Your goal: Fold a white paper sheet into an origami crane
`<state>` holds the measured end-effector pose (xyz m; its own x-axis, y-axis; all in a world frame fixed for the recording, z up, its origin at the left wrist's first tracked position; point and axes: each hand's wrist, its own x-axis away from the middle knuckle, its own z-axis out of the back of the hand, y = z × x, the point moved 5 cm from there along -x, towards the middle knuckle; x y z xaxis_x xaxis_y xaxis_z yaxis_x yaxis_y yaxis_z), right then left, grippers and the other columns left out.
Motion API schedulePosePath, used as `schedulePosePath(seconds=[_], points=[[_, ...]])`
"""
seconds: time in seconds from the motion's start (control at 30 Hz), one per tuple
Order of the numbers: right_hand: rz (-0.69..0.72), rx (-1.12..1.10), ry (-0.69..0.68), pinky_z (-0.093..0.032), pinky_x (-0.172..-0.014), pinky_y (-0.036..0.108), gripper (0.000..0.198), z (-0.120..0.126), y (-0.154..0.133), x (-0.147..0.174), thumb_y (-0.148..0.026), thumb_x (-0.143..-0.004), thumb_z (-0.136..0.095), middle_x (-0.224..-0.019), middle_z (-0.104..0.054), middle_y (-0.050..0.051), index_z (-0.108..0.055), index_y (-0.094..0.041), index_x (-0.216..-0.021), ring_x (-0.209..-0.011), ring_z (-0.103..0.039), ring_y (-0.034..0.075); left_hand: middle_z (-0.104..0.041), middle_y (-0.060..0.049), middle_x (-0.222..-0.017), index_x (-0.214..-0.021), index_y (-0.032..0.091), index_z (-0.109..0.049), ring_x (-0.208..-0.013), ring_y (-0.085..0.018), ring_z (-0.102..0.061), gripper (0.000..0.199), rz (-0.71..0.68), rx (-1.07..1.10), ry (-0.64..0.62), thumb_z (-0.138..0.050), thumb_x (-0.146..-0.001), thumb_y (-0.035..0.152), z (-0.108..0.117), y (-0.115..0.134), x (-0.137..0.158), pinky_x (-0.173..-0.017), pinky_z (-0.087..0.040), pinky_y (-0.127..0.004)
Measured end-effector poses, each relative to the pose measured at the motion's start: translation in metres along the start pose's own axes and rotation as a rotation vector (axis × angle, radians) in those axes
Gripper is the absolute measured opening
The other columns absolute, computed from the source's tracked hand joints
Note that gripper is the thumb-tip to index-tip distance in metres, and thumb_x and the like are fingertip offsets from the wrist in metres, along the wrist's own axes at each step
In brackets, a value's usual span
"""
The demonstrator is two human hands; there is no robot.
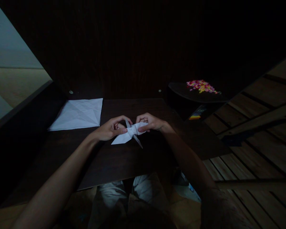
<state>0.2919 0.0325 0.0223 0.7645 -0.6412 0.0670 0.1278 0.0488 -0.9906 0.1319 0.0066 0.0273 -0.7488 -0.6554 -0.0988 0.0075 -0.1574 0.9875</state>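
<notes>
A white folded-paper figure (pixel 132 130), with pointed flaps like an origami crane, is held between both hands above the dark desk (pixel 105 168). My left hand (pixel 113 128) pinches its left part, thumb on top and fingers curled behind. On the opposite side, my right hand (pixel 151 122) grips a wide flap between thumb and curled fingers. One sharp flap points down to the left and a narrow one points toward me. Parts of the paper under the fingers are hidden.
White creased paper sheets (pixel 79 114) lie at the left of the desk. A rounded dark shelf (pixel 181 90) at the right bears a pile of small colourful pieces (pixel 202 86). Dark panels rise behind and at the left. Wooden slats (pixel 250 159) stand at the right.
</notes>
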Motion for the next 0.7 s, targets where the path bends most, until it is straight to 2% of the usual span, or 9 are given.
schedulePosePath(seconds=[0.7], points=[[0.055, -0.156, -0.013, -0.032, -0.03, 0.01, 0.035, -0.0014, 0.0072, -0.003, -0.03, -0.059, -0.08, -0.057, -0.06, -0.005, -0.054, -0.013, -0.074, -0.035, -0.042, 0.001, -0.061, 0.003, -0.061, -0.111, 0.014, -0.042, -0.044, -0.008, -0.054, 0.039, 0.055, 0.209, -0.031, -0.065, -0.081, 0.025, -0.0025, -0.0052, -0.0006, -0.042, -0.037, -0.016]])
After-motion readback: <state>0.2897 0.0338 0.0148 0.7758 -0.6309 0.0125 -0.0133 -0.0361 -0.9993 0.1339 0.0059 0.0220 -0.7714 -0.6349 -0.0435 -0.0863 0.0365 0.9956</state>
